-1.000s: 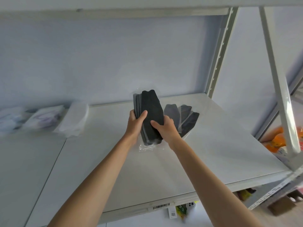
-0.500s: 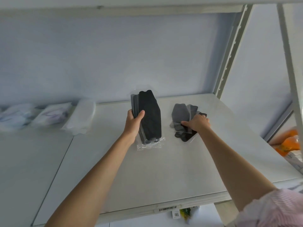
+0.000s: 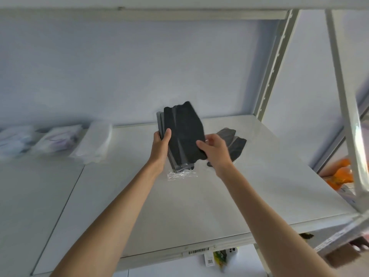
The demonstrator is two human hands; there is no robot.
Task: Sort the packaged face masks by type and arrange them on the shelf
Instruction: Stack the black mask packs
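Note:
A stack of black packaged face masks (image 3: 182, 132) stands upright above the white shelf (image 3: 199, 206), with clear wrapping hanging below it. My left hand (image 3: 160, 145) grips the stack's left edge, thumb on the front. My right hand (image 3: 214, 150) holds a black mask packet against the stack's right lower edge. Behind my right hand, a few dark grey and black mask packets (image 3: 235, 143) lie fanned on the shelf. White mask packets (image 3: 93, 140) lie at the shelf's back left.
More pale packets (image 3: 58, 137) lie further left along the back wall. A perforated upright post (image 3: 273, 62) and a diagonal brace (image 3: 343, 92) stand on the right. Orange items (image 3: 339, 174) sit beyond the brace. A barcode label (image 3: 198, 251) marks the front edge.
My right hand left the fanned packets on the shelf and came back to the upright stack with a black packet. The left hand kept its grip on the stack.

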